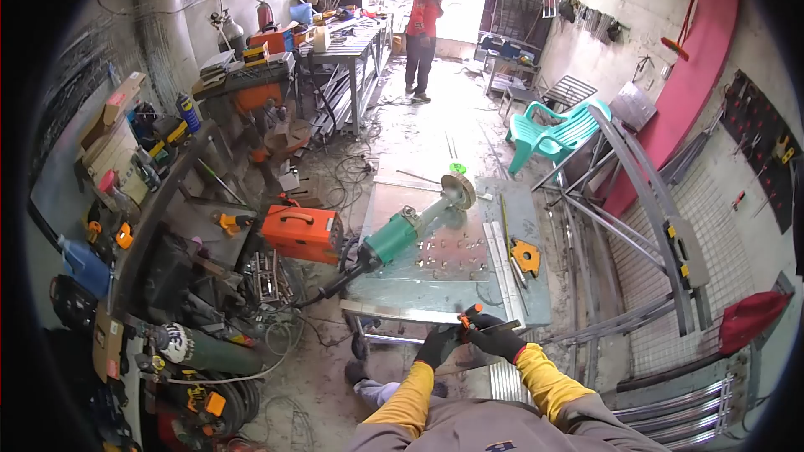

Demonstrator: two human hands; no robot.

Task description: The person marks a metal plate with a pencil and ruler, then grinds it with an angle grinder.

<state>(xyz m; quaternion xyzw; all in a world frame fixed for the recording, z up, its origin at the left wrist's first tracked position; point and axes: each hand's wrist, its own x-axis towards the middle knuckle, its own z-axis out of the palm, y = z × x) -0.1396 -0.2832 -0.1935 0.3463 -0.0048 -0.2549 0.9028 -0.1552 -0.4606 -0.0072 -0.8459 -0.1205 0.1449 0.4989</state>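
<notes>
My left hand [439, 346], in a black glove, is closed around the lower side of a small orange-and-black tool [471, 311]; its exact kind I cannot make out. My right hand [497, 341], also gloved in black, is closed against the same tool from the other side. A thin dark piece sticks out to the right above that hand. Both hands are at the near edge of a metal-topped worktable [528, 305]. Beyond them lies a large green angle grinder [394, 238] with a round disc, and several small metal pieces [448, 259].
Long flat metal strips [500, 272] and a yellow magnetic square [526, 258] lie right of the grinder. An orange machine case [300, 233] stands left on the floor. A green plastic chair [548, 134] and a person in a red shirt [424, 21] are farther back.
</notes>
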